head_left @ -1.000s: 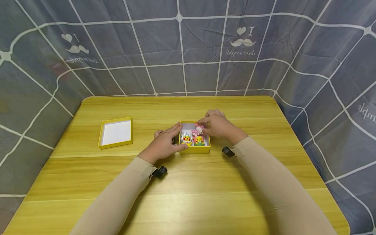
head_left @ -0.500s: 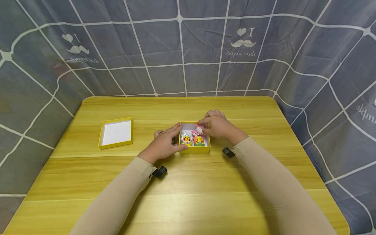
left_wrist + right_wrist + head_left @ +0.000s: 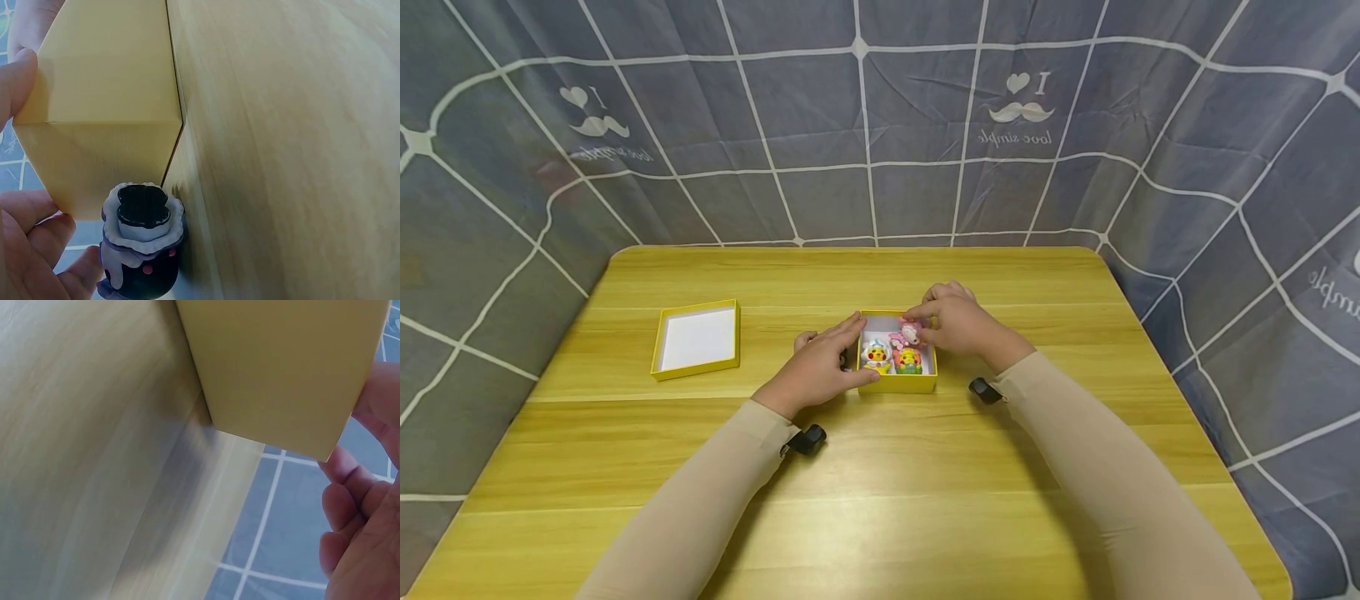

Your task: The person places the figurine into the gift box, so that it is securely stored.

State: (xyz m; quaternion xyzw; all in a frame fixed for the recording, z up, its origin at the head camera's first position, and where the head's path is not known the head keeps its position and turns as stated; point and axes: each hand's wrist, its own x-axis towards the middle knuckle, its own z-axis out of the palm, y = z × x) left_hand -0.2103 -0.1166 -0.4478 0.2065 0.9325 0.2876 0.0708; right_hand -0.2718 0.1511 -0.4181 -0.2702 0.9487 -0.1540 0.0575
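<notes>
Bracing the yellow box [image 3: 906, 384], the left hand [image 3: 816, 372] sits at its eight o'clock and grips its left end, thumb on the near rim and fingertips at the far corner. The right hand [image 3: 962, 322], at the box's two o'clock, pinches a pink figure [image 3: 907, 335] between thumb and forefinger, inside the box at one o'clock; in the right wrist view its other fingers are bent beside the outer wall. A white-capped figure [image 3: 876, 357] lies in the box at eight o'clock, and a peach-and-green figure [image 3: 907, 361] just beside it at five.

Under the left palm, outside the box, a dark figure [image 3: 142, 242] with a pale frilled top lies close to the wall; whether the smaller fingers hold it, I cannot tell.

Well apart, towards nine o'clock, a shallow yellow lid [image 3: 697, 340] rests with its white inside up on the wooden table [image 3: 887, 517]. At twelve o'clock hangs a grey-blue curtain [image 3: 917, 200] with white lines.
</notes>
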